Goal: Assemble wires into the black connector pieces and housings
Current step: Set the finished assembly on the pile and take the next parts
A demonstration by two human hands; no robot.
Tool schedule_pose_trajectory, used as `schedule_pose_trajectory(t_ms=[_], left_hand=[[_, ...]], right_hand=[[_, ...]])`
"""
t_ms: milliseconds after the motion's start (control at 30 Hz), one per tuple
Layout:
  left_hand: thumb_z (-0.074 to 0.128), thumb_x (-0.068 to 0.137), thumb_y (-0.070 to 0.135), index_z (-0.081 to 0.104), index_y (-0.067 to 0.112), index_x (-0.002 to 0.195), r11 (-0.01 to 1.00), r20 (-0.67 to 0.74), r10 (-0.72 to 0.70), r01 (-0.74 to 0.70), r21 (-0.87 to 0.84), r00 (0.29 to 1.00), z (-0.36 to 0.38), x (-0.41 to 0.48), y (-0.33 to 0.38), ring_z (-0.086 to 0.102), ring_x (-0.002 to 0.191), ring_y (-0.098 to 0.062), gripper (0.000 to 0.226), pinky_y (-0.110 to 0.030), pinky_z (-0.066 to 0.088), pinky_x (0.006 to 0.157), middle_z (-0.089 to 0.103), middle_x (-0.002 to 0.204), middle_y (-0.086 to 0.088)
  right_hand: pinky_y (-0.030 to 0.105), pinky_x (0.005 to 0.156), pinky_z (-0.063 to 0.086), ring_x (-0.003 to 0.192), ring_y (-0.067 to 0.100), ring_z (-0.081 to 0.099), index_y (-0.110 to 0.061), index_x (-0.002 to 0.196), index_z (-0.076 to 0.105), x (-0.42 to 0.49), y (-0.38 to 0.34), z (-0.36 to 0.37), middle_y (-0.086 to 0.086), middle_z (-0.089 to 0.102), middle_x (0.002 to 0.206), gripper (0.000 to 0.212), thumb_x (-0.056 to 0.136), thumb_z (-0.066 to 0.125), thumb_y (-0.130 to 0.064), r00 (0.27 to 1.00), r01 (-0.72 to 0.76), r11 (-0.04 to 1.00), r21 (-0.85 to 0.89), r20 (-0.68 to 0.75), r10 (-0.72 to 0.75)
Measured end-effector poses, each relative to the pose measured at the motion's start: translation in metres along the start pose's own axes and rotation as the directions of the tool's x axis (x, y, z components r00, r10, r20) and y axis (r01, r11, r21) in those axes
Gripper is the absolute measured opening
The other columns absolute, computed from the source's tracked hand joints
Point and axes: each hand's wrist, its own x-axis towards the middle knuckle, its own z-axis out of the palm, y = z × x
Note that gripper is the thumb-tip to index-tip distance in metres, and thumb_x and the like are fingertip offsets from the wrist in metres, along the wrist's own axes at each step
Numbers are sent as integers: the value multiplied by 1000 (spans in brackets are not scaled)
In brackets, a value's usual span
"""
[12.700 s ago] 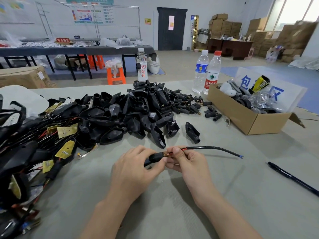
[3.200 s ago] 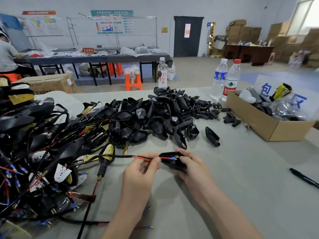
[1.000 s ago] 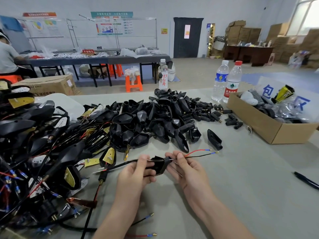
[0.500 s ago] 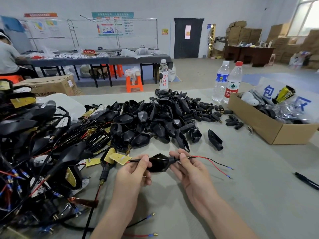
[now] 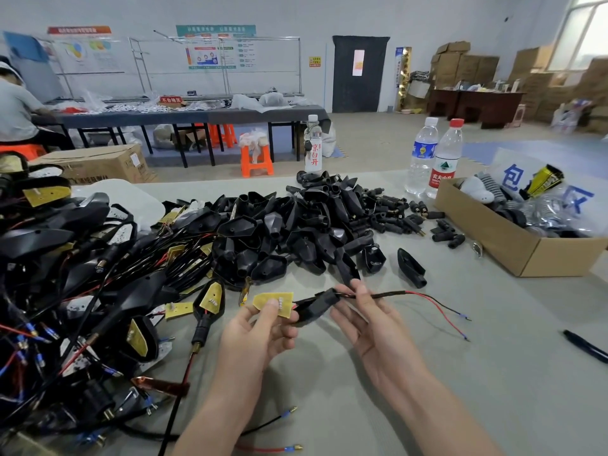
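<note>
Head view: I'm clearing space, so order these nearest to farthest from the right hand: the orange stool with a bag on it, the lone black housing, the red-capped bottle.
From the right hand:
1. Lone black housing, on the table just beyond it, slightly right.
2. Red-capped bottle, at the table's far edge, farther right.
3. Orange stool, on the floor past the table, to the left.

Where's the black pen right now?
Head view: the black pen lies on the table at the far right, in front of the cardboard box.
</note>
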Motion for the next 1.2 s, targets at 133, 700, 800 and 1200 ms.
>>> schedule_pose_trajectory(t_ms=[133,700,800,1200], left_hand=[[57,100,9,59,-1,101,1000,16,-8,8,30,1000,4,-1,-1,70,59,-22,11,-25,56,50,75,83,-22],[59,95,39,65,20,72,643,177,314,-346,683,933,-9,-8,-12,40,50,-7,31,-17,32,50,45,53,14],[54,95,41,61,21,69,539,190,406,-402,740,894,-9,-8,-14,52,69,-11,34,-19,39,61,51,78,13],[63,87,48,56,32,73,616,81,495,-415,670,865,-5,-10,-15,66,59,-13,22,-30,53,55,66,77,9]], right_hand=[[26,74,60,96,20,74,-5,120,61,0,4,0,11,76,106,35,86,64,-16,1000,20,999,-40,25,-19],[28,70,60,92,21,74,-7,103,60,-5,12,3,12,76,103,14,103,47,-9,997,68,985,-157,45,-61],[28,72,61,89,18,74,-11,101,60,-4,10,4,9,76,102,15,104,46,-10,996,83,986,-143,48,-77],[29,69,60,89,22,74,-7,101,58,-5,13,8,13,75,99,11,102,47,-9,997,60,997,-57,54,-57]])
